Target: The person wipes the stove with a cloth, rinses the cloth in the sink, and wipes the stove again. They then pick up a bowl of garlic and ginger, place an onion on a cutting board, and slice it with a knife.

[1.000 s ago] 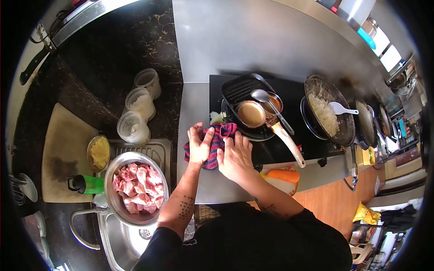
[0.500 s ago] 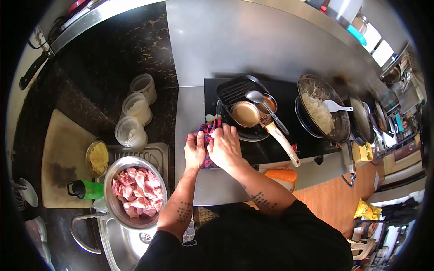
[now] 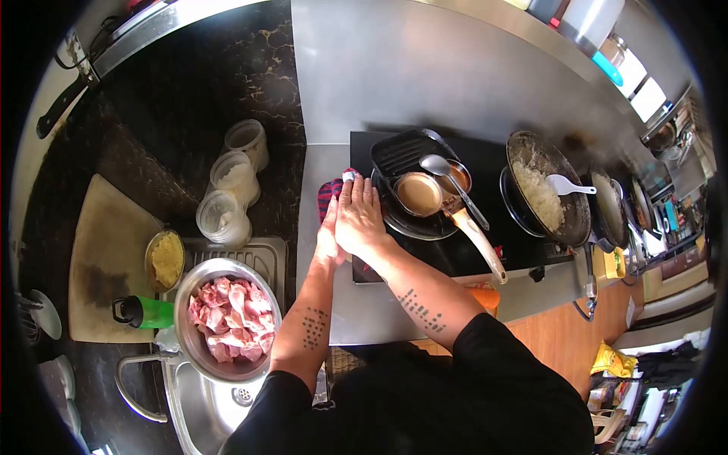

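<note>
A red and dark blue checked cloth (image 3: 327, 194) lies on the steel counter (image 3: 364, 307) at the left edge of the black cooktop (image 3: 447, 256). On its lower part rests my left hand (image 3: 329, 236), its fingers mostly hidden beside the other hand. My right hand (image 3: 358, 218) is flat, fingers stretched forward, with the cloth's tip showing above them. Just right of it are a black grill pan (image 3: 413, 150), a bowl of brown liquid (image 3: 418, 194) and a metal spoon (image 3: 455, 182).
Raw meat fills a steel bowl (image 3: 274, 303) by the sink (image 3: 208, 413). Further left are a green bottle (image 3: 155, 312), a yellow-filled bowl (image 3: 167, 260), a cutting board (image 3: 95, 227) and tubs (image 3: 224, 218). A wok of rice (image 3: 580, 205) stands right.
Both hands have moved slightly forward and closer together, with the cloth now bunched further up and left. The right hand's fingers have straightened. The camera view has shifted slightly.
</note>
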Tool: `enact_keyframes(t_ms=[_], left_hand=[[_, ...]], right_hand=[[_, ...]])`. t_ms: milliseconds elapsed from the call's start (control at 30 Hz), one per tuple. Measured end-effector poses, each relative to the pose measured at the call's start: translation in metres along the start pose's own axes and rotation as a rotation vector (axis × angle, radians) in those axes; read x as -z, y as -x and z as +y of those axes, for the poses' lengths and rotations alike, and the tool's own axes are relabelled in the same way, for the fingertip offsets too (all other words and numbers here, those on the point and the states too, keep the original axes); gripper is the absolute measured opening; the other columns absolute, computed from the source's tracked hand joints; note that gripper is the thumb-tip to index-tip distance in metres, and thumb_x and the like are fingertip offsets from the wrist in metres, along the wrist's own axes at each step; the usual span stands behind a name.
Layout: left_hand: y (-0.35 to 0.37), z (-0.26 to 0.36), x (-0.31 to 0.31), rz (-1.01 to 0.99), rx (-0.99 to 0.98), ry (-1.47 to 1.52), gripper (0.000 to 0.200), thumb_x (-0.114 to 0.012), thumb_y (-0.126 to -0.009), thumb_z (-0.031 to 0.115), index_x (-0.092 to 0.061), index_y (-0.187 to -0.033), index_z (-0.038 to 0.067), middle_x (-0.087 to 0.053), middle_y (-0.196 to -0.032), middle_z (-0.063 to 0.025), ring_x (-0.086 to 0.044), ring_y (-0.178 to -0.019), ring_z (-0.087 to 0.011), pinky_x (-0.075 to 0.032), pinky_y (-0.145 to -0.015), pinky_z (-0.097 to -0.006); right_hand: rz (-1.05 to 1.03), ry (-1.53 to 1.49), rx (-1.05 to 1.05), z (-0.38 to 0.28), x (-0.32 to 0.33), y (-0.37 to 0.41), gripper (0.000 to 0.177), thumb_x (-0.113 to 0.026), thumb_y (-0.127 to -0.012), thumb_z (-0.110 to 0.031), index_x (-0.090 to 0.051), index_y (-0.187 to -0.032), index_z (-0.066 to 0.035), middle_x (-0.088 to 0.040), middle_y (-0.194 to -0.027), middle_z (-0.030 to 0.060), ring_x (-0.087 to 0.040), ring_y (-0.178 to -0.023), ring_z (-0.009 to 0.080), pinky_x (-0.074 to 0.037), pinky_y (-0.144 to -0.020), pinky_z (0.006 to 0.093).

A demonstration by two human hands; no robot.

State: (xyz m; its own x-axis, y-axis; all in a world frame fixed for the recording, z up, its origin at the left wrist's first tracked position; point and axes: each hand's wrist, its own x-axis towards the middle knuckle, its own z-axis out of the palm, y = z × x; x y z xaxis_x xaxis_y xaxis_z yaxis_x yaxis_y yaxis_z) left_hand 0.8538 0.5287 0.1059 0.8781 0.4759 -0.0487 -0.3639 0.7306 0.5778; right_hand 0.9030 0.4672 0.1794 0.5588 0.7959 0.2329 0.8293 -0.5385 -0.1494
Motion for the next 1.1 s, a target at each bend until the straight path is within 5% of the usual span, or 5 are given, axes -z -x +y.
enact_keyframes(t_ms=[433, 600, 867, 933, 1100], left_hand=[[0.014, 0.003, -0.010, 0.007, 0.019, 0.065, 0.052, -0.042, -0.104, 0.041, -0.039, -0.145, 0.010, -0.051, -0.141, -0.0098, -0.045, -0.132, -0.0249, -0.032, -0.113, -0.0387], [0.029, 0.003, -0.005, 0.014, -0.003, 0.064, 0.048, -0.035, -0.105, 0.041, -0.048, -0.138, 0.009, -0.055, -0.138, -0.0095, -0.050, -0.127, -0.0247, -0.035, -0.111, -0.0396], [0.077, 0.045, -0.064, 0.148, -0.140, 0.001, 0.039, -0.049, -0.102, 0.024, -0.046, -0.139, 0.011, -0.059, -0.125, -0.0082, -0.057, -0.115, -0.0196, -0.046, -0.098, -0.0357], [0.062, 0.055, -0.066, 0.161, -0.167, -0.347, 0.039, -0.056, -0.099, 0.021, -0.052, -0.136, 0.007, -0.062, -0.119, -0.0094, -0.059, -0.109, -0.0170, -0.047, -0.093, -0.0313], [-0.009, 0.042, -0.040, 0.118, -0.024, -0.884, 0.053, -0.063, -0.092, 0.032, -0.053, -0.138, 0.007, -0.063, -0.121, -0.0176, -0.063, -0.102, -0.0242, -0.048, -0.095, -0.0328]], right_hand=[[0.203, -0.379, 0.039, 0.010, -0.001, 0.013, 0.051, -0.050, -0.086, -0.003, -0.045, -0.137, 0.003, -0.050, -0.136, 0.0287, -0.043, -0.132, 0.0443, -0.031, -0.114, 0.0502], [0.311, -0.502, 0.059, 0.006, 0.004, 0.027, 0.037, -0.050, -0.084, 0.003, -0.059, -0.119, -0.004, -0.064, -0.112, 0.0244, -0.062, -0.105, 0.0404, -0.050, -0.093, 0.0469], [0.286, -0.950, 0.049, -0.009, 0.027, 0.040, 0.035, -0.050, -0.082, 0.007, -0.062, -0.113, -0.005, -0.067, -0.105, 0.0176, -0.067, -0.090, 0.0343, -0.052, -0.080, 0.0408], [0.618, -0.646, 0.179, -0.004, 0.047, 0.036, 0.037, -0.054, -0.081, 0.005, -0.063, -0.115, -0.005, -0.064, -0.112, 0.0176, -0.061, -0.098, 0.0362, -0.049, -0.087, 0.0438], [0.158, -0.106, -0.046, 0.011, 0.033, 0.040, 0.064, -0.065, -0.076, -0.014, -0.047, -0.132, 0.009, -0.048, -0.135, 0.0212, -0.049, -0.107, 0.0362, -0.042, -0.088, 0.0486]])
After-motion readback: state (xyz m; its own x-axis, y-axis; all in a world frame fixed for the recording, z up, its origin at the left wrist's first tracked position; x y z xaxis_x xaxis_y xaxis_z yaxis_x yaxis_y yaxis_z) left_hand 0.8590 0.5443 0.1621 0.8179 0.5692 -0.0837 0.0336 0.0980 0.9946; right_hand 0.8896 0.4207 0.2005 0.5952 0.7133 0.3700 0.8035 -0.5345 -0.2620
